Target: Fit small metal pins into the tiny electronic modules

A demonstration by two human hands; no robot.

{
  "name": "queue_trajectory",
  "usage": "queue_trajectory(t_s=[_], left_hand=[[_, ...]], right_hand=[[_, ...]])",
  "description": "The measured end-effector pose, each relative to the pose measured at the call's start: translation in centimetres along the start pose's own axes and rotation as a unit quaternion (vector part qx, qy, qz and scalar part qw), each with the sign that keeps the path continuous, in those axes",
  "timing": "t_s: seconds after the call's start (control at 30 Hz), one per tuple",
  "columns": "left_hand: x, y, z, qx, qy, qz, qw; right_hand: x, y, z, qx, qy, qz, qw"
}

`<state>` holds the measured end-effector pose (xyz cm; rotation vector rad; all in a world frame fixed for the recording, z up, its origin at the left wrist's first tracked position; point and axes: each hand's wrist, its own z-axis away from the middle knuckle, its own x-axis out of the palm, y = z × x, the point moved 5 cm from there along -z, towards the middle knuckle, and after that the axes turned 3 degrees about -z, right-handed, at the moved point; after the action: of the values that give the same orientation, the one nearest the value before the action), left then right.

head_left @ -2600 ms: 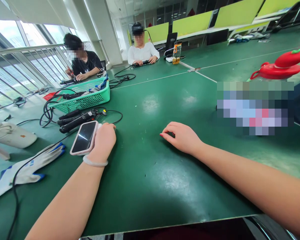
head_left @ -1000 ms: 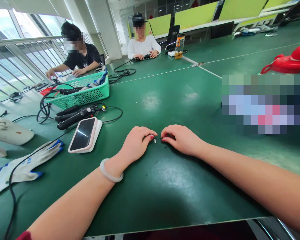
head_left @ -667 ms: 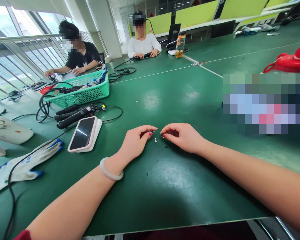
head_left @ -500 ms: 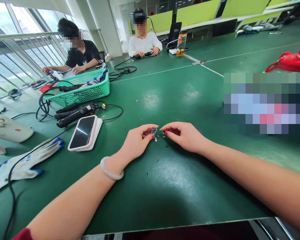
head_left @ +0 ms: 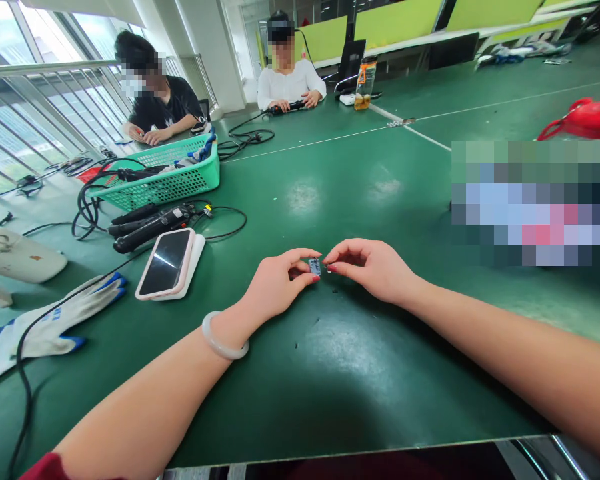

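Observation:
Between its thumb and fingertips, my left hand point(head_left: 280, 283) pinches a small circuit board point(head_left: 315, 267), bluish-grey with dark marks, held upright with its face toward me. My right hand point(head_left: 375, 267) is right beside it, thumb and index finger closed on a tiny piece with a whitish end point(head_left: 329, 269); its kind is too small to make out. Only a narrow gap parts the two sets of fingertips, just above the green table point(head_left: 300, 400). A tiny dark bit point(head_left: 335, 291) lies on the table below my right fingertips.
To my left are a phone point(head_left: 167, 263) on a white box, black hand tools point(head_left: 155, 227) with cables, a green basket point(head_left: 165, 177) and a work glove point(head_left: 65, 320). A red-lidded bottle point(head_left: 585, 120) stands right. Two people point(head_left: 167, 107) sit across the table.
My left hand went from beside the phone to the middle, where the circuit board came into view and turned face-on. The small white piece beneath it is out of sight. My right hand shifted slightly.

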<state>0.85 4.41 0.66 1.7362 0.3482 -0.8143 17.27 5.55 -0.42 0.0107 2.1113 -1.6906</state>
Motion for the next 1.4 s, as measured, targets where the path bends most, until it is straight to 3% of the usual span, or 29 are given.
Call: queue_trajectory(t_s=[0.5, 0.83, 1.4], left_hand=[[-0.1, 1.1, 0.2, 0.037, 0.012, -0.081, 0.996], [0.1, 1.4, 0.3, 0.058, 0.000, -0.091, 0.994], [0.3, 1.7, 0.6, 0.117, -0.009, -0.145, 0.982]], right_hand=[[0.7, 0.6, -0.1, 0.090, -0.005, -0.146, 0.985], [1.2, 0.2, 0.0, 0.051, -0.014, -0.129, 0.990], [1.4, -0.6, 0.5, -0.029, -0.002, 0.001, 1.000]])
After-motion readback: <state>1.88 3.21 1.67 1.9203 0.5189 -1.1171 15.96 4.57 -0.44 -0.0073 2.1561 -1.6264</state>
